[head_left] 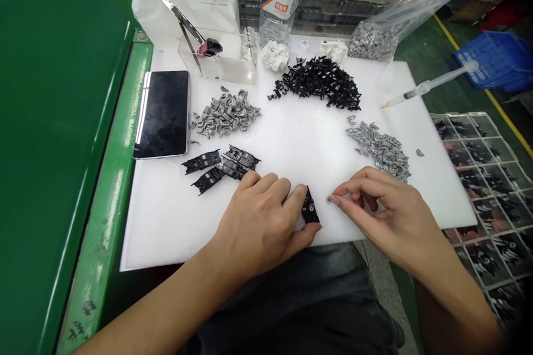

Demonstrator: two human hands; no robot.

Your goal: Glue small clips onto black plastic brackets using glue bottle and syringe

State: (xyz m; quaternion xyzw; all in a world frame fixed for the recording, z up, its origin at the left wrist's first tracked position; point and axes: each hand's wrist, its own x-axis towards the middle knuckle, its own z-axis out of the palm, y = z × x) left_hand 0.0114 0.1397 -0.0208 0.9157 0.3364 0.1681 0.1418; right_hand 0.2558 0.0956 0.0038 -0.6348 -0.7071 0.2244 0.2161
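My left hand point(266, 216) grips a black plastic frame point(310, 208) between thumb and fingers, holding it upright at the board's front edge. To its right, my right hand point(378, 205) pinches a tiny grey metal piece point(330, 199) at the fingertips, a short gap away from the frame. Several similar black frames point(235, 165) lie in a loose cluster beyond my left hand. A heap of small grey parts point(381, 147) sits just past my right hand. Another grey heap point(229, 113) is at the left, and a pile of small black parts point(318, 80) is at the back.
A phone point(162, 113) lies on the white board point(166, 227) at left. Tweezers point(183, 19) lean in a clear box, and a drink bottle point(281, 0) stands behind. A syringe point(428, 86) rests at right, beside a compartment tray point(474, 158) and a clear bag of parts point(375, 39).
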